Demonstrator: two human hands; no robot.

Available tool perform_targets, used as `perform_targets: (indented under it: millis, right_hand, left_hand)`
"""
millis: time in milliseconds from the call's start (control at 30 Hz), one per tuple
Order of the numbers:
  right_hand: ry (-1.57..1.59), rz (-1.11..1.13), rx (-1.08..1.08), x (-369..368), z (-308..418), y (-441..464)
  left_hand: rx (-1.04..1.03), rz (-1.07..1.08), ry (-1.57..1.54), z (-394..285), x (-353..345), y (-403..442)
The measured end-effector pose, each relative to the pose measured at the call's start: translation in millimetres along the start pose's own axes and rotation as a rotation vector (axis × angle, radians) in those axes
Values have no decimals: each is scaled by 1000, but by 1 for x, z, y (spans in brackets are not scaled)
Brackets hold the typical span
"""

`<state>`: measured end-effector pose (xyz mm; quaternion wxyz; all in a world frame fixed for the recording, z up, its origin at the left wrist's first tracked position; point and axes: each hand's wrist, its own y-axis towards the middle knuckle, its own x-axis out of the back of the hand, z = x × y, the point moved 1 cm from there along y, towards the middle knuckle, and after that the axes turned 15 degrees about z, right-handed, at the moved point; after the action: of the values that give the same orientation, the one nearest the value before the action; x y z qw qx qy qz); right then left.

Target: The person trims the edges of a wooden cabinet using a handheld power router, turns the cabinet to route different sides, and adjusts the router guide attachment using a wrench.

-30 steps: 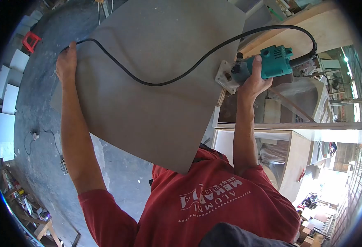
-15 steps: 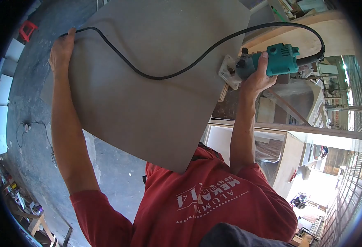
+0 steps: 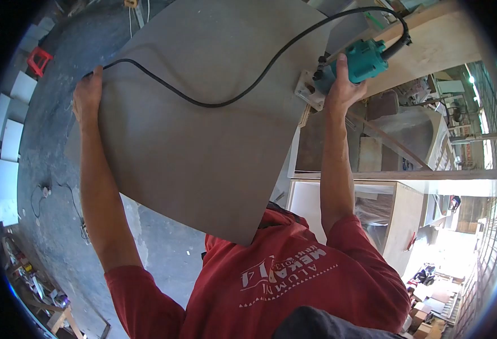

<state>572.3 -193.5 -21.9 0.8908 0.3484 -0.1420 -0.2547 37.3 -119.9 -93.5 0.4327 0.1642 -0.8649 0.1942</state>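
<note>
A large grey panel (image 3: pixel 203 147) spreads in front of my body. My right hand (image 3: pixel 344 87) is wrapped round a teal power tool (image 3: pixel 364 61), whose clear square base (image 3: pixel 309 90) sits at the panel's right edge. From the tool's back end a black cord (image 3: pixel 214 104) loops over the panel to the left. At the panel's left edge, my left hand (image 3: pixel 88 96) is closed on the cord near its thumb; its other fingers are partly hidden at the edge.
A red stool (image 3: pixel 39 61) and white boards (image 3: pixel 12 133) stand on the left. Wooden frames (image 3: pixel 395 175) and an open cabinet (image 3: pixel 404 217) are at the right. Another cord (image 3: pixel 46 192) lies on the concrete floor (image 3: pixel 163 243).
The tool in my right hand has moved up and left and tilted, with its base still at the panel's edge. The cord's right loop has shifted up. The view has shifted slightly.
</note>
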Motion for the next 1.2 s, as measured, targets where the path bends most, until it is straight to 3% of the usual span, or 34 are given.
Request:
perform_targets:
  millis: [200,333,400,433,467,533,600,667,733,800,867,933,1033,1200]
  right_hand:
    - [-78,78,-20,25,10,-4]
    - [-29,-6,-15,62,21,-25]
    - [-3,-69,-30,80,25,-34]
    - [13,-96,-50,88,26,-39]
    - [-29,-120,-64,95,27,-42]
    - [-12,-144,-105,108,30,-45]
    - [26,-155,-143,115,25,-43]
    - [42,-120,-167,123,13,-40]
    - [60,-131,-187,128,-3,-38]
    - [84,-157,-210,137,-21,-34]
    - [142,-94,-293,147,-40,-30]
    - [148,-71,-335,155,-59,-24]
    - [146,-25,-362,167,-76,-15]
    - [159,89,-355,184,-104,-10]
  left_hand:
    - [-127,-58,-115,5,-1,1]
    - [-417,45,-321,7,-3,-13]
    - [-584,79,-28,19,-8,-14]
    - [-569,90,126,17,-2,-29]
    - [-546,102,280,10,5,-51]
    - [-415,346,372,-23,23,-112]
    - [-553,436,238,-63,19,-190]
    - [-793,585,-92,-112,-1,-270]
    - [-1063,800,-82,-153,-35,-322]
    - [-1137,738,35,-182,-89,-346]
    - [-1159,336,265,-204,-145,-343]
    - [-1055,205,295,-220,-185,-314]
    - [-966,75,366,-247,-206,-298]
    - [-878,144,462,-259,-203,-299]
